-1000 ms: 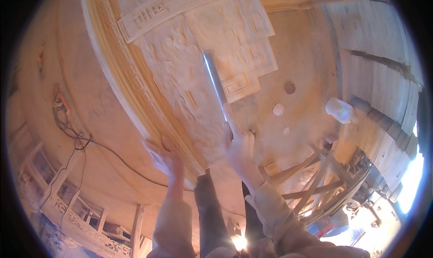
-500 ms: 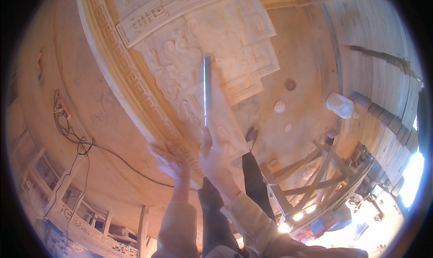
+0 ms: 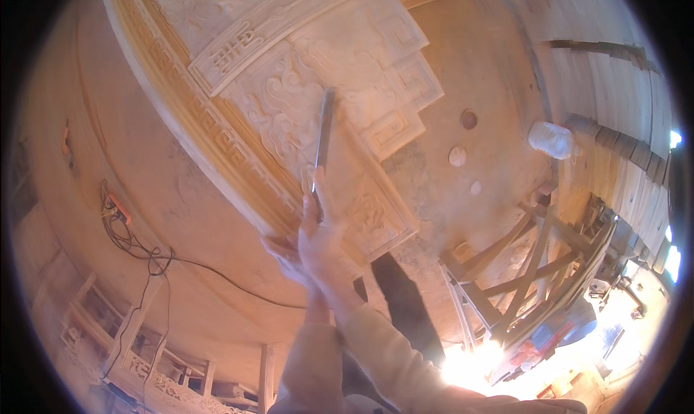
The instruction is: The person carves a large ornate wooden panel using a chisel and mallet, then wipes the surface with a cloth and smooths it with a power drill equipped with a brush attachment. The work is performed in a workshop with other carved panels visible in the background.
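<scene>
A long, flat metal bar tool [image 3: 324, 128], like a file or a chisel, lies low over a pale carved wooden panel [image 3: 376, 74]. My right hand [image 3: 318, 244] is closed around its near end, and its far tip is over the scrollwork. The handle, if there is one, is hidden in my grip. My left hand [image 3: 287, 258] holds the panel's moulded border [image 3: 242, 164] at its lower end, partly covered by my right wrist. Raised scrolls, a lattice motif and stepped, key-patterned edges show on the panel.
A black cable [image 3: 217, 274] with an orange piece [image 3: 120, 210] runs across the floor at left. Carved wooden frames [image 3: 155, 352] stand lower left. At right are a crossed-timber stand [image 3: 524, 269], a whitish plastic bag [image 3: 551, 140] and stacked boards [image 3: 614, 88].
My right hand and the bar tool's near end have moved left, so my right wrist now crosses over my left. The tool tilts more, and the whole view has shifted slightly.
</scene>
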`<state>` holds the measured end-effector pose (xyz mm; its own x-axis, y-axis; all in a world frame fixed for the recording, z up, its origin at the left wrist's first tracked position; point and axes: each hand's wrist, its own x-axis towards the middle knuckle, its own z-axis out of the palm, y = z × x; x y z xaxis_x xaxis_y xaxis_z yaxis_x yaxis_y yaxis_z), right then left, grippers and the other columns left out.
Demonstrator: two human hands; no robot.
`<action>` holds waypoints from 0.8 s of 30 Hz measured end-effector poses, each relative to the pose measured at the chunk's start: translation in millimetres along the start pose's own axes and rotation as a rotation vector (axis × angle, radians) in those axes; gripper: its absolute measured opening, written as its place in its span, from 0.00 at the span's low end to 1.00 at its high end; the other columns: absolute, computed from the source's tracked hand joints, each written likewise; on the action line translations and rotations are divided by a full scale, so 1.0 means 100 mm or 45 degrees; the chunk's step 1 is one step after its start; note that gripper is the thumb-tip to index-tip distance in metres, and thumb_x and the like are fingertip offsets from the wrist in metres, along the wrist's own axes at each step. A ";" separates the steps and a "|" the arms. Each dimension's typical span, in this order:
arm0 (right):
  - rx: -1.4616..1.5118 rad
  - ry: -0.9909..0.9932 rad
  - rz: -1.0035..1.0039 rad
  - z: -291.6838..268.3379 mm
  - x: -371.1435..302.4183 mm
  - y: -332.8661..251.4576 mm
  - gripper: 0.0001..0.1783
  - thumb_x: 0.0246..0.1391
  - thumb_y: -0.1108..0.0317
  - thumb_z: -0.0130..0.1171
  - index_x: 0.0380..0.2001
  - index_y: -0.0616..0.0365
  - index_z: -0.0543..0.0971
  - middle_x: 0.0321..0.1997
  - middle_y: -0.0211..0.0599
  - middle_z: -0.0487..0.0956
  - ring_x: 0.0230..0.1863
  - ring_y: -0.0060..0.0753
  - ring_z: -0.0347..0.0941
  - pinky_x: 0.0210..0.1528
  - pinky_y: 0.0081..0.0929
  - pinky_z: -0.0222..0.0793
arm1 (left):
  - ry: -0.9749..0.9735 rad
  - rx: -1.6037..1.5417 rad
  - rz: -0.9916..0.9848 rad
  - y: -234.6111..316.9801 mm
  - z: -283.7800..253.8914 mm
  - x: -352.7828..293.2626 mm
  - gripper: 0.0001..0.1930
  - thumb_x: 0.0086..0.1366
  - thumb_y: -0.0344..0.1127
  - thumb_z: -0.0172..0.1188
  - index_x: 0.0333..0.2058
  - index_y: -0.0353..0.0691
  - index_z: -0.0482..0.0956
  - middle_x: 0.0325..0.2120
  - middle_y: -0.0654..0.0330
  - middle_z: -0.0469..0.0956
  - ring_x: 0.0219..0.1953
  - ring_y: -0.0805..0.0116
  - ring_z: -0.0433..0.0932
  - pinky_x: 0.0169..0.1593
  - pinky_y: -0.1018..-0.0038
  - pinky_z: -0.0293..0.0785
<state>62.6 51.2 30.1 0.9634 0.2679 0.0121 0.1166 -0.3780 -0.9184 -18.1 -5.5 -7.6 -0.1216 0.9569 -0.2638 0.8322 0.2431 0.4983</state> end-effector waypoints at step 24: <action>-0.220 -0.504 -0.091 -1.23 0.72 0.33 0.26 0.66 0.71 0.54 0.67 0.52 0.72 0.50 0.56 0.82 0.47 0.49 0.83 0.49 0.40 0.75 | 0.020 0.035 -0.010 0.06 0.01 0.11 0.28 0.77 0.41 0.45 0.67 0.27 0.52 0.56 0.31 0.69 0.52 0.31 0.73 0.52 0.45 0.71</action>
<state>165.3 -50.7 49.6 0.7885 0.6051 -0.1101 0.2510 -0.4800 -0.8406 -13.8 6.1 -8.8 -0.1365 0.9573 -0.2548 0.8458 0.2465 0.4731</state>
